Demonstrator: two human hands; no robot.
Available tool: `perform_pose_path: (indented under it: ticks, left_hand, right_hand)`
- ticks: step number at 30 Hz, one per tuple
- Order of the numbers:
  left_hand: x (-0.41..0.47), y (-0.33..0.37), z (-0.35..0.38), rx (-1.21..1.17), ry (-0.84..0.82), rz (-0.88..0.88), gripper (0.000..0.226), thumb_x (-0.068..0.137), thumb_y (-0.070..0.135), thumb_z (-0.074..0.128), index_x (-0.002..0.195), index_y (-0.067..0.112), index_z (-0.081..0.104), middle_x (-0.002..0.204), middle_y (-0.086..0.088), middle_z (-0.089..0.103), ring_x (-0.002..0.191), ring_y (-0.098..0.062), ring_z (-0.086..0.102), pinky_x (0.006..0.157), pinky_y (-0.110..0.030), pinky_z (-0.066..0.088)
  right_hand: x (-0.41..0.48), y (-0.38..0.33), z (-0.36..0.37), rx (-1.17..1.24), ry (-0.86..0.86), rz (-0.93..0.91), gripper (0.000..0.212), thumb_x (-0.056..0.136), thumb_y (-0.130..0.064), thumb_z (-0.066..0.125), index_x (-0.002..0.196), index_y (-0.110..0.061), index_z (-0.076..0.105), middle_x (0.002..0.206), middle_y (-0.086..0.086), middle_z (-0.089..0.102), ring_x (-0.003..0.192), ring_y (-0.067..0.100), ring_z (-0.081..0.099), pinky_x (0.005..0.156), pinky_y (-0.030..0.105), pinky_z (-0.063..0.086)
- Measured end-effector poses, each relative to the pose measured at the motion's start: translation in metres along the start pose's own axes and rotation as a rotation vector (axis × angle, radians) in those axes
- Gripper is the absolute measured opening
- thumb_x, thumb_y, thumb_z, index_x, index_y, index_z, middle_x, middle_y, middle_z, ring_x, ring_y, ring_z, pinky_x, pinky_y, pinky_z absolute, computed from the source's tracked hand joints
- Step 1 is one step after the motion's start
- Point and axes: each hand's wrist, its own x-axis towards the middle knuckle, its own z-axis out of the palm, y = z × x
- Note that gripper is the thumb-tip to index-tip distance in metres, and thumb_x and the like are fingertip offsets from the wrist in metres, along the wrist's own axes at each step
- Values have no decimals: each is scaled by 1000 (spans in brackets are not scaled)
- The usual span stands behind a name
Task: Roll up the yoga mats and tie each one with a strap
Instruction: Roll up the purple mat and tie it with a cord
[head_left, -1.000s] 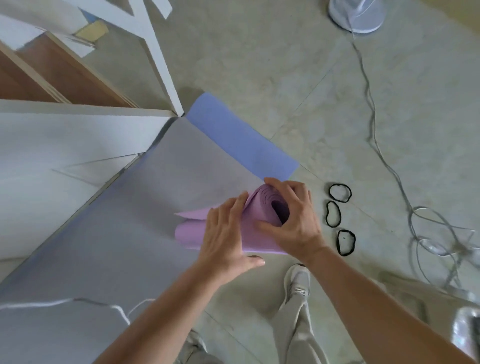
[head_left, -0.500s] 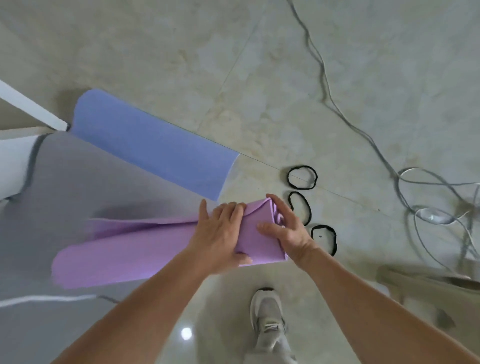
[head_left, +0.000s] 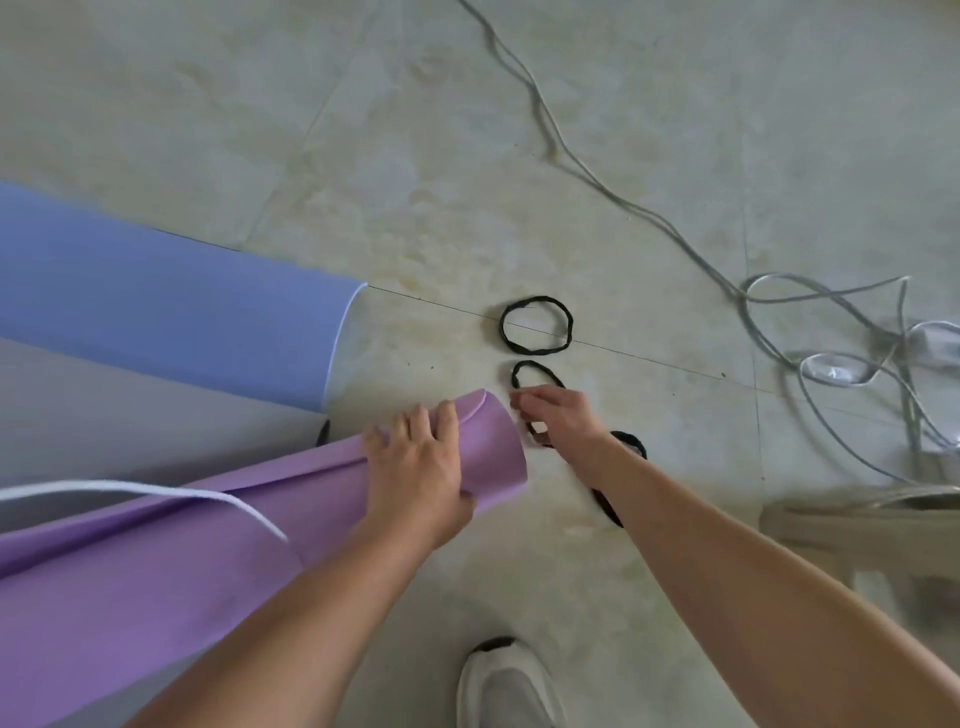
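Smooth purple foam mat roll (head_left: 493, 460) gripped by left hand (head_left: 421, 467), fingers pressed together; right hand (head_left: 563, 415) fingertips pinch thin black oval elastic strap (head_left: 537, 365).

Pale marbled tile floor (head_left: 467, 156), grey cables (head_left: 810, 317)

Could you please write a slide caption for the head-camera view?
Left hand grips the rolled purple mat while the right hand reaches over the middle black strap.

Indoor room, perhaps home: pale marble-look tile floor (head_left: 467, 156), loose grey cables (head_left: 551, 148).
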Motion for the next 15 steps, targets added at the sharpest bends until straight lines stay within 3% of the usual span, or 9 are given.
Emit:
perform_pose_path:
  ticks: [2, 5, 7, 9, 10, 12, 15]
  left_hand:
    - [-5, 2, -1, -5, 0, 4, 96, 80, 52, 66, 151, 13, 12, 134, -10, 39, 122, -31, 41, 106, -51, 30]
    - [-7, 3, 2, 24, 16, 7, 95, 80, 50, 65, 149, 11, 13, 132, -12, 40, 118, -32, 43, 105, -52, 31]
    - [-5, 1, 6, 59, 28, 23, 99, 79, 54, 65, 149, 8, 12, 132, -13, 38, 117, -33, 42, 104, -52, 31]
    - [0, 0, 10, 80, 25, 27, 108, 74, 58, 68, 149, 7, 10, 133, -16, 35, 118, -34, 41, 104, -54, 30]
    - [2, 0, 10, 90, 10, 30, 113, 70, 60, 71, 149, 7, 9, 133, -17, 34, 118, -34, 40, 104, -54, 30]
    - [4, -1, 9, 89, -17, 34, 120, 63, 61, 78, 149, 8, 11, 131, -16, 36, 115, -33, 43, 101, -52, 31]
    - [-3, -8, -7, 41, 16, 9, 111, 61, 57, 80, 146, 11, 24, 128, -10, 43, 110, -31, 48, 95, -46, 36]
  right_hand:
    - [11, 2, 3, -154, 155, -12, 22, 95, -4, 52, 107, -7, 70, 92, 9, 67, 82, 26, 60, 67, 31, 47]
    - [27, 9, 6, -535, 168, -25, 26, 92, -13, 58, 117, -8, 64, 110, 11, 64, 96, 28, 58, 74, 30, 44]
    - [36, 13, 12, -698, 163, -30, 22, 88, -19, 65, 106, -7, 64, 98, 9, 55, 95, 30, 53, 77, 31, 43]
    - [44, 16, 20, -809, 189, -26, 18, 84, -15, 64, 80, 0, 54, 75, 9, 44, 78, 33, 41, 60, 32, 36]
    - [47, 17, 24, -833, 183, -30, 25, 81, -10, 61, 67, -4, 41, 66, 9, 34, 73, 33, 32, 52, 33, 28]
    - [41, 7, 26, -759, 173, -35, 27, 78, -6, 55, 57, -15, 41, 61, 14, 33, 68, 33, 30, 47, 32, 21]
    - [2, -30, 27, -475, 166, -69, 6, 85, -11, 59, 82, -16, 61, 72, 1, 60, 67, 21, 53, 52, 26, 36]
